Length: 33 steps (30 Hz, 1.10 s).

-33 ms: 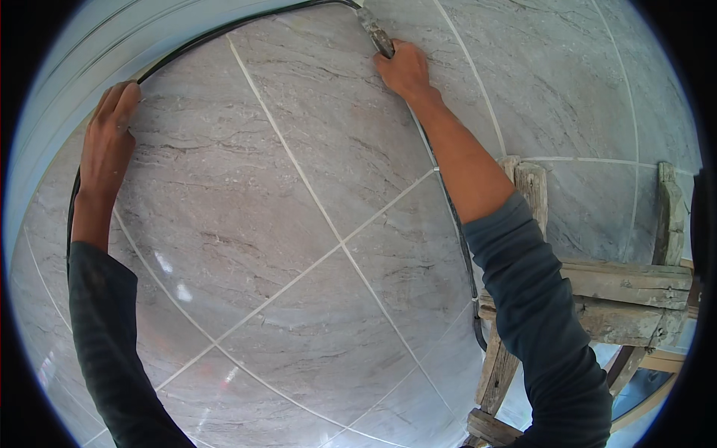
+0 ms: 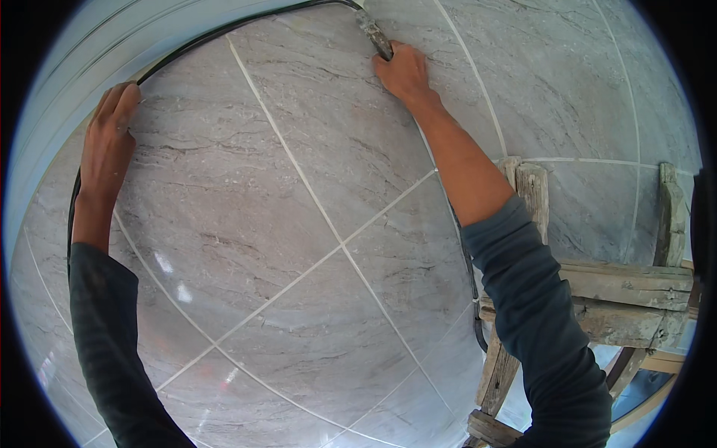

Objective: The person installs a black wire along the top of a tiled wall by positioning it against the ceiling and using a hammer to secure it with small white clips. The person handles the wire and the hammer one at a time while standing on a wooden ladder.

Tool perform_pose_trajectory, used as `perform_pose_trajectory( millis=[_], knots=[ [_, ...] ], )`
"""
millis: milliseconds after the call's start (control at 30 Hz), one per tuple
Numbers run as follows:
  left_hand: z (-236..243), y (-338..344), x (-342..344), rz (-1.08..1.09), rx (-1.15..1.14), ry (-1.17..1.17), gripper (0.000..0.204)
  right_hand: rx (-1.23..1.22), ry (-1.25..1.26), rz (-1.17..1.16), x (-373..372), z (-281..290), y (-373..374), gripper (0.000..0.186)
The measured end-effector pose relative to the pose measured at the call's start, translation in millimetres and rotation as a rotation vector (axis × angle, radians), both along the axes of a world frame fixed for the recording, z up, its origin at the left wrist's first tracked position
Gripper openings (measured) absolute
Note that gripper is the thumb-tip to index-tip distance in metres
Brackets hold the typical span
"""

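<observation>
Some black cable (image 2: 224, 28) runs behind the left hand (image 2: 112, 127), fingers together, while the right hand (image 2: 405, 72) clamps its fingers round a grimy handle (image 2: 376, 36).

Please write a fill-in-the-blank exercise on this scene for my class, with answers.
The narrow, dirt-marked grey object is held in the person's bare ____ hand.
The long, thin cable running to the bare left hand is coloured ____.
The weathered, beamed trestle at the picture's right is made of ____.
Missing words: right; black; wood.
</observation>
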<state>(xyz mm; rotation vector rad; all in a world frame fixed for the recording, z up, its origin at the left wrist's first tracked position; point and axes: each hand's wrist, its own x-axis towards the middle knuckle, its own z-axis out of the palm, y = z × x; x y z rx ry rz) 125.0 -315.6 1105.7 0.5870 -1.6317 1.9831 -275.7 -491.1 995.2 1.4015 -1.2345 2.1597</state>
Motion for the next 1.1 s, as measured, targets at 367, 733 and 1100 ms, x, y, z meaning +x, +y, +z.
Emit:
perform_pose_trajectory(
  millis=[367, 733, 1100],
  knots=[
    [-2.5, -6.0, -6.9, 0.061, -0.006, 0.082, 0.056, 0.104, 0.079, 0.009, -1.9, 4.8, -0.1, 0.049],
    [-25.5, -51.9, -96.5, -0.075, 0.041, 0.003, 0.052, 0.217, 0.057, 0.106, -13.0, 9.6, 10.2, 0.055],
    [-27.4, -103.5, -218.6, -0.306, 0.048, -0.153, 0.022, 0.218, 0.071, 0.131, -9.6, 6.2, 27.1, 0.050]
  ],
)
